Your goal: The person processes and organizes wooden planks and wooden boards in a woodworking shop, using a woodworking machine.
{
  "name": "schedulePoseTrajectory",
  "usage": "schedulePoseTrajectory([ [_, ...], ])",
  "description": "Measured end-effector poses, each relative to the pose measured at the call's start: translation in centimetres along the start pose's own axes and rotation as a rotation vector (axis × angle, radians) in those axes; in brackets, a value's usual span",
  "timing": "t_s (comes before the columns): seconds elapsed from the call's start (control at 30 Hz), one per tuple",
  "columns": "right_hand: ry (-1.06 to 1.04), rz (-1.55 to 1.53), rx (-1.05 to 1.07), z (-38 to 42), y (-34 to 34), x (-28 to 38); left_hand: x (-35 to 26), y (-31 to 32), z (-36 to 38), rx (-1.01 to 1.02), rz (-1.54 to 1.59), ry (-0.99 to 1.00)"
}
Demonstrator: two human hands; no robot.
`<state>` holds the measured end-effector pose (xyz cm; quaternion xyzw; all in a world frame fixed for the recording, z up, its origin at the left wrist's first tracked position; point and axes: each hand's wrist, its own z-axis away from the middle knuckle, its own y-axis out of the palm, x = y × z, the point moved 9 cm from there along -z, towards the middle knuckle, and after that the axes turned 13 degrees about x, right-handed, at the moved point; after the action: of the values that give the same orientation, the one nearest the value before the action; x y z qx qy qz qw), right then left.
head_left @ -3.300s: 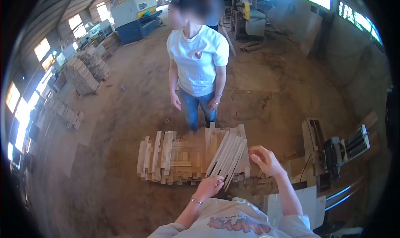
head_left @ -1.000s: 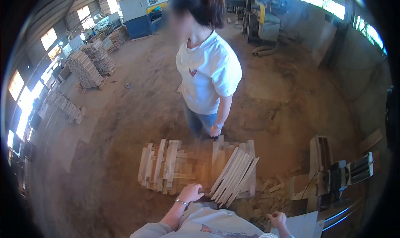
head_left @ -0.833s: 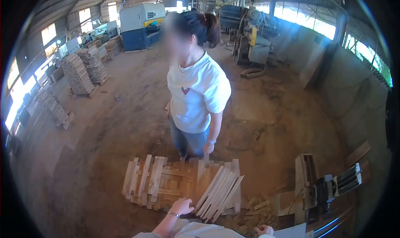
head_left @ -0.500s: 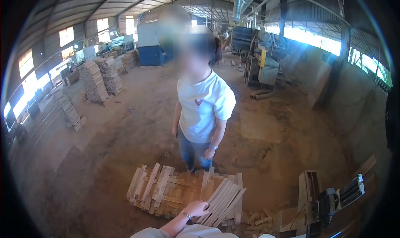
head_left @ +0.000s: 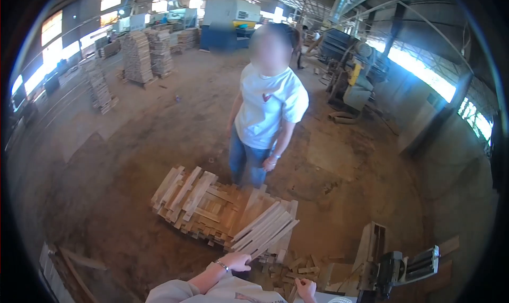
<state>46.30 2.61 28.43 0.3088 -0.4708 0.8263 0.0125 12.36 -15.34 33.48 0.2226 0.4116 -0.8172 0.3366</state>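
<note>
My left hand (head_left: 236, 261), a bracelet at its wrist, is at the near end of a slanted bundle of pale wooden strips (head_left: 268, 228). Its fingers are curled in by the strip ends; whether they grip one is hidden. Under the bundle is a low stack of wooden pieces (head_left: 225, 207), with more strips (head_left: 185, 189) lying across its left part. Low in the view, my right hand (head_left: 306, 288) is held with fingers bent closed, close to a scatter of short wood offcuts (head_left: 302, 266). What it holds, if anything, does not show.
A person in a white T-shirt (head_left: 270, 109) stands just beyond the stack. A dark machine part (head_left: 392, 268) is at the lower right. Tall wood stacks (head_left: 138, 59) rise at the far left, and a large machine (head_left: 355, 80) stands at the back right.
The view has tilted down and turned slightly left. My left hand has drawn back a little from over the strips to their near end. My right hand has come into view.
</note>
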Motion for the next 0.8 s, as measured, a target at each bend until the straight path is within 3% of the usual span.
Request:
schedulePoseTrajectory([
  [0.07,-0.077,0.035,-0.041,-1.9,1.5,-2.1,0.4,0.6,0.9,0.053,-0.077,-0.040],
  [0.1,-0.009,0.051,-0.065,-1.6,1.1,-1.9,1.3,0.8,0.9,0.038,-0.082,-0.082],
  [0.2,0.079,-0.011,0.142,2.3,-4.2,7.2,2.0,-0.3,1.7,0.041,-0.083,-0.144],
  [0.37,0.056,0.044,0.008,-1.2,-1.6,-0.4,2.7,-3.7,-1.7,0.005,-0.056,-0.099],
  [0.47,0.177,0.042,0.143,1.5,-0.7,-0.7,1.8,-7.0,-3.0,-0.004,-0.075,-0.069],
  [0.53,0.243,0.026,0.216,-1.2,-1.3,0.1,2.7,-9.3,-4.3,-0.135,-0.115,-0.015],
  [0.67,0.308,0.124,0.265,-2.7,1.3,-5.1,4.9,-11.4,-8.1,-0.201,-0.109,-0.024],
  [0.73,0.221,0.160,0.271,-3.0,0.8,-2.6,7.1,-11.8,-11.0,0.025,0.021,-0.149],
  [0.8,0.345,0.107,0.304,-2.6,-0.2,-1.6,11.0,-10.3,-14.7,0.165,0.045,-0.248],
])
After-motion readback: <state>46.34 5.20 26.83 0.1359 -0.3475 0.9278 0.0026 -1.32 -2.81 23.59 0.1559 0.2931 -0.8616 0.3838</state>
